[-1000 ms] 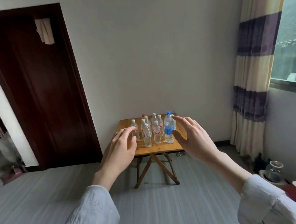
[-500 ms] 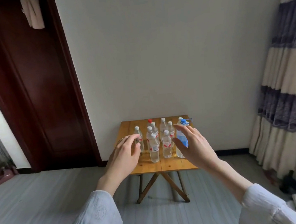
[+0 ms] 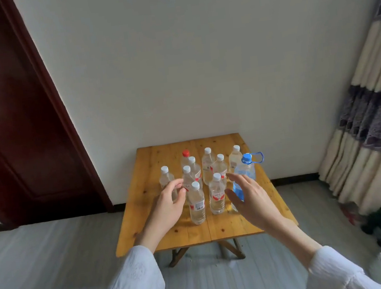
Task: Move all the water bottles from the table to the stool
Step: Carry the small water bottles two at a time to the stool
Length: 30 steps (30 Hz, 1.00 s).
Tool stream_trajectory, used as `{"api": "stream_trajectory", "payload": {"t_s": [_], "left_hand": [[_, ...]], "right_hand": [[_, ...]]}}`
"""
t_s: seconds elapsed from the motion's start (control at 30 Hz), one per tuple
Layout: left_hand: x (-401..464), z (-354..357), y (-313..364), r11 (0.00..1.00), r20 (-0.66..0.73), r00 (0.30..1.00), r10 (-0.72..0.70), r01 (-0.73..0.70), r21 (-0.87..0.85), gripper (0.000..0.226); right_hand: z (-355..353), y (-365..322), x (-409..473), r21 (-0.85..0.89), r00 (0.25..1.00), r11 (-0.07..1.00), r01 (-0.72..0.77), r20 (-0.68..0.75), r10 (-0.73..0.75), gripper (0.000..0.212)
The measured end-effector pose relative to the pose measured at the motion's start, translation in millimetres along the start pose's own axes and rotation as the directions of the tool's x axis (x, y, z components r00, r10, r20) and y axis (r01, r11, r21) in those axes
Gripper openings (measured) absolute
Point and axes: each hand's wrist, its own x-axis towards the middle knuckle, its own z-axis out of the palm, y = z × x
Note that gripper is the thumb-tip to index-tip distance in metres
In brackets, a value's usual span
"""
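Table (image 3: 229, 226): wooden folding top, under and beyond both hands; carries every bottle in view.

Blue bottle (image 3: 245, 173): largest container, blue cap with loop handle, clear liquid inside, blue label low down. Upright, just past the right hand's fingertips and partly hidden by them; contact cannot be told.

Small bottles: clear plastic, each holding clear to faintly yellow liquid, all upright, clustered between and beyond the two hands.
- Near-left bottle (image 3: 196, 204): white cap, white label; just right of the left hand.
- Near-right bottle (image 3: 216, 195): white cap, red label; just left of the right hand.
- Red-cap bottle (image 3: 186, 159): farthest from the left hand, back row.
- The other white-capped ones stand behind these, close together; one (image 3: 166, 176) is partly behind the left fingertips.

Right hand (image 3: 252, 199): spread wide, palm turned inward, holding nothing.

Left hand (image 3: 168, 206): fingers curled, thumb and forefinger apart, holding nothing; fingertips near a bottle, touch not certain.
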Motion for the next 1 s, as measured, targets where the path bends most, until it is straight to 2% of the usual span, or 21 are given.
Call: {"api": "stream_trajectory", "payload": {"t_s": [0.2, 0.5, 0.67, 0.8, 1.0], "left_hand": [[53, 44, -64, 0.989, 0.079, 0.986, -0.145, 0.147, -0.022, 0.034], [117, 105, -120, 0.948, 0.091, 0.946, -0.31, 0.315, -0.043, 0.051], [131, 135, -139, 0.92, 0.056, 0.923, -0.381, 0.384, -0.074, 0.057], [147, 144, -151, 0.89, 0.016, 0.896, -0.444, 0.443, -0.108, 0.058], [168, 156, -160, 0.902, 0.022, 0.915, -0.403, 0.402, -0.156, 0.038]], "right_hand": [[52, 67, 42, 0.023, 0.987, 0.993, -0.118, 0.113, 0.114, 0.046], [124, 149, 104, 0.111, 0.943, 0.961, -0.255, 0.25, 0.221, 0.046], [155, 173, 122, 0.159, 0.911, 0.918, -0.362, 0.27, 0.313, 0.053], [174, 182, 141, 0.209, 0.901, 0.892, -0.401, 0.266, 0.342, 0.049], [195, 188, 154, 0.222, 0.886, 0.863, -0.455, 0.215, 0.411, 0.046]]}}
